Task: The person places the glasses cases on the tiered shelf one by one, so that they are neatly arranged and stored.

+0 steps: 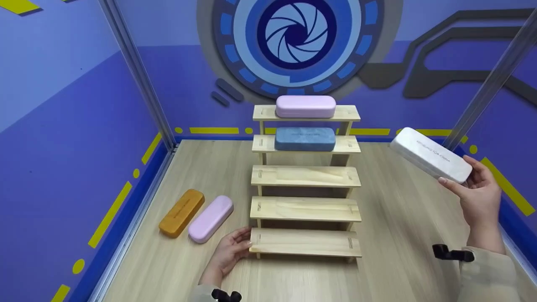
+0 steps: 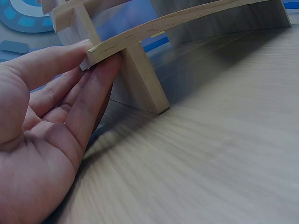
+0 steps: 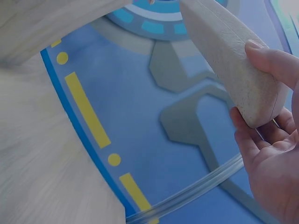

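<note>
A white glasses case [image 1: 432,155] is held up at the right by my right hand [image 1: 482,197], thumb on the near side and fingers behind its lower end. The right wrist view shows the same white case [image 3: 233,60] tilted above the table. My left hand [image 1: 230,253] pinches the left end of the lowest step of a wooden stepped rack [image 1: 305,242]. In the left wrist view, the thumb lies on top of that step [image 2: 135,38] and fingers are beneath. A pink case [image 1: 306,106] sits on the top step, a blue case [image 1: 305,139] on the second.
An orange-brown case [image 1: 181,213] and another pink case [image 1: 211,219] lie side by side on the table [image 1: 402,235], left of the rack. Blue-purple panels [image 1: 75,126] with metal corner posts [image 1: 140,75] enclose the left, back and right.
</note>
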Available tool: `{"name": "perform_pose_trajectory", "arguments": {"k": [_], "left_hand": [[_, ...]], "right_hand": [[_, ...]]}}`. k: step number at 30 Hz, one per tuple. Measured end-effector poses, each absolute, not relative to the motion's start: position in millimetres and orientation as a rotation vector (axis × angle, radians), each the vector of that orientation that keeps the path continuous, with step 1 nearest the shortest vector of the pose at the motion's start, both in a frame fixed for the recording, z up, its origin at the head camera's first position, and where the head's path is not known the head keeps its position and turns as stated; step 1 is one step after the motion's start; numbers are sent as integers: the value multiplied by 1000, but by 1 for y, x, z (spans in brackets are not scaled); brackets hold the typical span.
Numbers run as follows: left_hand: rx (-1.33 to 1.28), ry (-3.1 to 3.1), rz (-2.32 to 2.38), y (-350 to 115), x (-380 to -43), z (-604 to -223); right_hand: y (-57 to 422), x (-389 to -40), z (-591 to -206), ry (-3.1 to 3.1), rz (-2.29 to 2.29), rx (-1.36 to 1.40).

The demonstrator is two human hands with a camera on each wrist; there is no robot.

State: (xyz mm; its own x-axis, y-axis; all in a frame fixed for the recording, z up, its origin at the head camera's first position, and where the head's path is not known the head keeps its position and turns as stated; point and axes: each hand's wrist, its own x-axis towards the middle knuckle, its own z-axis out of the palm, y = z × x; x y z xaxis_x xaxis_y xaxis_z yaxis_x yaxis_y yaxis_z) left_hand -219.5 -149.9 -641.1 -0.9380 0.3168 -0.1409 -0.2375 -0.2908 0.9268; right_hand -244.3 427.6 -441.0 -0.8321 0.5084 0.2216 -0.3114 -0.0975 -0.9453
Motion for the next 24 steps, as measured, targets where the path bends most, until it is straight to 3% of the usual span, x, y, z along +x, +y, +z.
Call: {"name": "perform_pose_trajectory", "arguments": {"k": [24], "left_hand": [[75, 1616, 2275, -150, -219, -642]], "right_hand": [[382, -249, -430, -1863, 1917, 322]]}}
